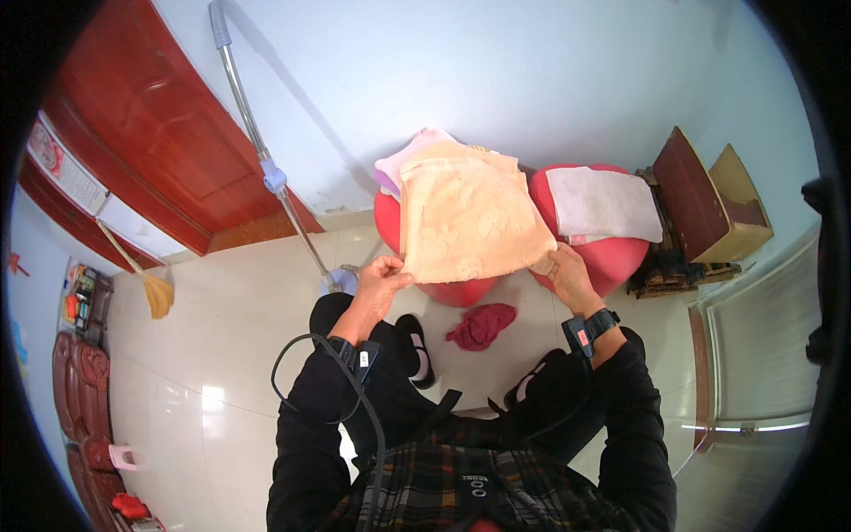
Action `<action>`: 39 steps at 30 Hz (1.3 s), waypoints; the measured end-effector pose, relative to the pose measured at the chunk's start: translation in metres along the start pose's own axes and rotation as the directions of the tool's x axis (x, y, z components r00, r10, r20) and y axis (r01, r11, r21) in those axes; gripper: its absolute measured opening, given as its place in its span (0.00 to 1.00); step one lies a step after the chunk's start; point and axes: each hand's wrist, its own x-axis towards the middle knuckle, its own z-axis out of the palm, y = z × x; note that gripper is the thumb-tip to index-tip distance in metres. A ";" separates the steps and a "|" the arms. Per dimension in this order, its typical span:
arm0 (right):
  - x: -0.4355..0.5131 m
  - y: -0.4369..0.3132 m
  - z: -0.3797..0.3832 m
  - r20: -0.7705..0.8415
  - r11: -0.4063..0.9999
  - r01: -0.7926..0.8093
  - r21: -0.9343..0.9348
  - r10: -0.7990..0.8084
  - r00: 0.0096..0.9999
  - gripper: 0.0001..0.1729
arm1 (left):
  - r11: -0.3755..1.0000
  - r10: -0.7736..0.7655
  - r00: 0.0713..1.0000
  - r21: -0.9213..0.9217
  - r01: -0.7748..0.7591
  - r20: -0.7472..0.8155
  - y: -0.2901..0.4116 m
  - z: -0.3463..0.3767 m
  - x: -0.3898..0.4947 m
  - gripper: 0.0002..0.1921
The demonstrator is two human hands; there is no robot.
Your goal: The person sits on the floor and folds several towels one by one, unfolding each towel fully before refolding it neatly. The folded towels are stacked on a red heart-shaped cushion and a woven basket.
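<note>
An orange towel (472,219) is spread between my two hands, its upper part over a pile on the left red stool (459,292). My left hand (377,289) pinches its near left corner between thumb and fingers. At the near right corner, my right hand (568,276) grips the cloth edge. Pink and lilac cloths (419,147) show beyond the towel at the back left. A folded pale pink towel (602,203) lies on the right red stool (611,266). The surface under the orange towel is mostly hidden.
A crumpled dark red cloth (481,326) lies on the floor between my feet. Left of the stools, a mop (292,213) leans against the wall. A broom (157,292) stands near the red door (166,133). An open cardboard box (705,206) sits at the right.
</note>
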 end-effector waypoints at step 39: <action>-0.055 -0.011 -0.016 0.252 0.987 0.132 0.096 -0.152 0.956 0.05 | 0.907 0.211 0.974 0.355 -0.225 0.078 0.018 -0.009 -0.070 0.22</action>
